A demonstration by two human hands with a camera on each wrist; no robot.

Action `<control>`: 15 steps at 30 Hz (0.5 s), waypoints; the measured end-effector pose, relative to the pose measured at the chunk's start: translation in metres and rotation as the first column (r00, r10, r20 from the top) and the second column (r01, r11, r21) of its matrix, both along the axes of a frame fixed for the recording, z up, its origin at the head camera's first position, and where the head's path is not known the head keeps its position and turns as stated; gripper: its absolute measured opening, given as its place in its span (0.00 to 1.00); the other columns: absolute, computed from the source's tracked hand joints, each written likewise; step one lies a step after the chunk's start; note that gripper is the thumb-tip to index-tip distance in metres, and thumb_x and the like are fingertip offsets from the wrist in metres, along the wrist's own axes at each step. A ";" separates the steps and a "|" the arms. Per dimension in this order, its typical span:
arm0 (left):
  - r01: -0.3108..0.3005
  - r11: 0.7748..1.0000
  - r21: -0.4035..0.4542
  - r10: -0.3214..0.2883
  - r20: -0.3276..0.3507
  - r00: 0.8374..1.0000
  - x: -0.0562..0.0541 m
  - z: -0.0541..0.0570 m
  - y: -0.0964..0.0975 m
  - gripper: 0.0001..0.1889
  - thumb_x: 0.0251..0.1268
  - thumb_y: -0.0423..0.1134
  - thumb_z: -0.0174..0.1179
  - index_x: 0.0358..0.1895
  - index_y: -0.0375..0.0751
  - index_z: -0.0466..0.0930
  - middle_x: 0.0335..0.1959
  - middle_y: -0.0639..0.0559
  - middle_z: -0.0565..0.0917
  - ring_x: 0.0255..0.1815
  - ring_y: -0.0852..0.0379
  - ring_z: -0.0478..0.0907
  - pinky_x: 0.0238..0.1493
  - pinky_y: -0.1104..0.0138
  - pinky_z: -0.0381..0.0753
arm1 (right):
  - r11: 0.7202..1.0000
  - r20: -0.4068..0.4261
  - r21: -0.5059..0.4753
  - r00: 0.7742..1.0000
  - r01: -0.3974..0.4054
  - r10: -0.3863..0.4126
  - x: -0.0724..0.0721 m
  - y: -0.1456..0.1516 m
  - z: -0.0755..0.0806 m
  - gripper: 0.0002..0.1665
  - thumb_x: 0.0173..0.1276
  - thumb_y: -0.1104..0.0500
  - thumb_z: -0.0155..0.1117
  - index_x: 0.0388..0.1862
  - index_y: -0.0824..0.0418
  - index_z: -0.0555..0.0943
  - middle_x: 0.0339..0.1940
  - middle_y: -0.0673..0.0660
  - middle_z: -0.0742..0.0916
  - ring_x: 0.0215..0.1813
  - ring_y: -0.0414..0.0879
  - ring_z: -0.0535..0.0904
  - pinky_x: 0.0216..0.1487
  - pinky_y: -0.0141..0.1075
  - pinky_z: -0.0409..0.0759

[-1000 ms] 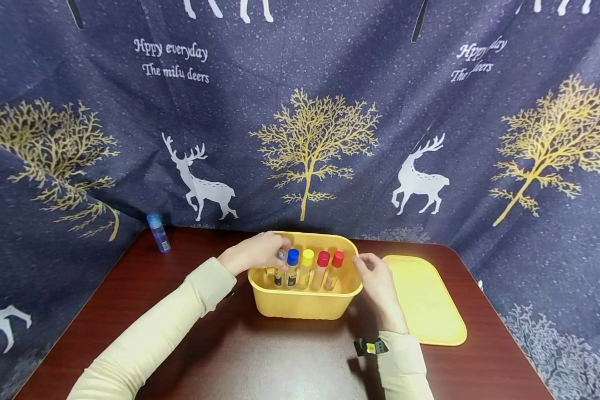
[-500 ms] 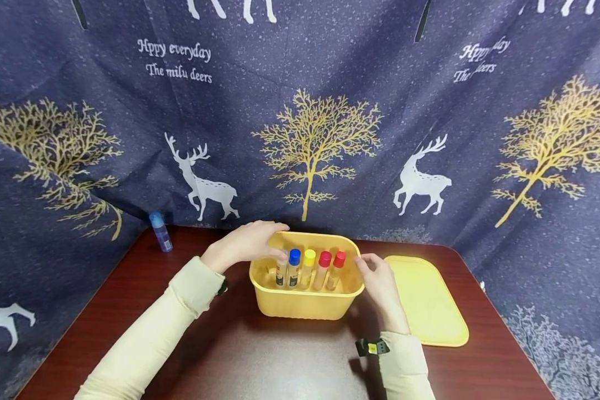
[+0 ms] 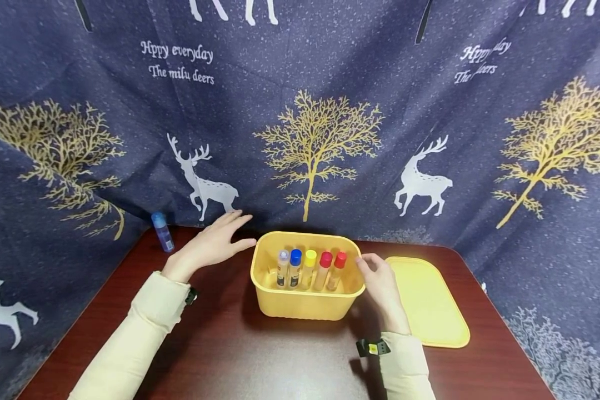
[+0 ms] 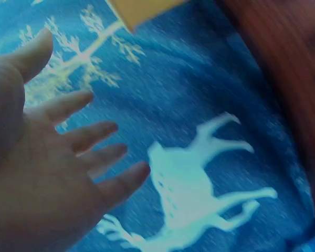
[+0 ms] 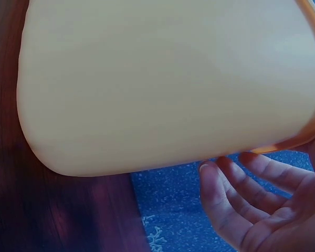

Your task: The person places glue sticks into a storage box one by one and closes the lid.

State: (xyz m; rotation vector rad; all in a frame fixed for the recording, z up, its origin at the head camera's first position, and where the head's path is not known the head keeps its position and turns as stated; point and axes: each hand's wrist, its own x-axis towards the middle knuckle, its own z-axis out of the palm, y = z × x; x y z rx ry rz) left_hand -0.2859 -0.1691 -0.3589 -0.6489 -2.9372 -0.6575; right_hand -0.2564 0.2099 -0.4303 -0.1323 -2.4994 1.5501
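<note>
My left hand [image 3: 207, 244] is in the air left of the yellow plastic box [image 3: 305, 305], fingers spread and holding nothing; its palm faces the left wrist camera. My right hand [image 3: 382, 280] holds the box's right end at the rim, and in the right wrist view its curled fingertips touch the outer wall. Inside the box several clear tube bottles stand in a row: one with a pale cap [image 3: 282, 269], one with a blue cap [image 3: 294, 269], one with a yellow cap [image 3: 308, 269] and two with red caps, the outer red-capped bottle [image 3: 335, 272] at the right.
A blue tube bottle [image 3: 163, 233] stands at the table's back left corner, beyond my left hand. The flat yellow lid [image 3: 430, 300] lies right of the box. A dark blue cloth [image 3: 260, 166] with deer and trees hangs behind the brown table [image 3: 280, 355].
My left hand has let go of the pale-capped bottle, come out of the box and moved left with its fingers opening. The right hand stays at the box's right rim.
</note>
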 end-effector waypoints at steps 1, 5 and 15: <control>-0.017 1.000 0.005 0.017 0.000 1.000 -0.001 -0.003 -0.006 0.39 0.69 0.61 0.53 0.75 0.42 0.58 0.76 0.37 0.53 0.77 0.37 0.44 0.70 0.41 0.48 | 1.000 -0.002 0.006 1.000 0.002 -0.002 0.000 0.000 0.000 0.17 0.74 0.52 0.58 0.47 0.65 0.81 0.46 0.64 0.85 0.47 0.57 0.81 0.46 0.42 0.78; -0.082 0.996 0.035 0.082 0.007 0.997 -0.002 -0.010 -0.030 0.41 0.69 0.62 0.53 0.76 0.39 0.57 0.76 0.33 0.51 0.76 0.34 0.42 0.69 0.38 0.46 | 1.000 -0.004 0.013 1.000 0.004 -0.004 0.000 0.001 0.000 0.17 0.74 0.51 0.58 0.47 0.65 0.82 0.46 0.64 0.85 0.47 0.57 0.81 0.47 0.43 0.77; -0.219 0.965 0.143 0.223 -0.006 0.975 -0.010 -0.023 -0.080 0.42 0.69 0.60 0.54 0.75 0.35 0.53 0.75 0.26 0.44 0.74 0.27 0.40 0.64 0.31 0.46 | 1.000 0.005 -0.024 1.000 0.002 -0.002 0.000 -0.001 -0.001 0.17 0.74 0.52 0.58 0.48 0.66 0.81 0.47 0.66 0.85 0.48 0.59 0.80 0.48 0.45 0.78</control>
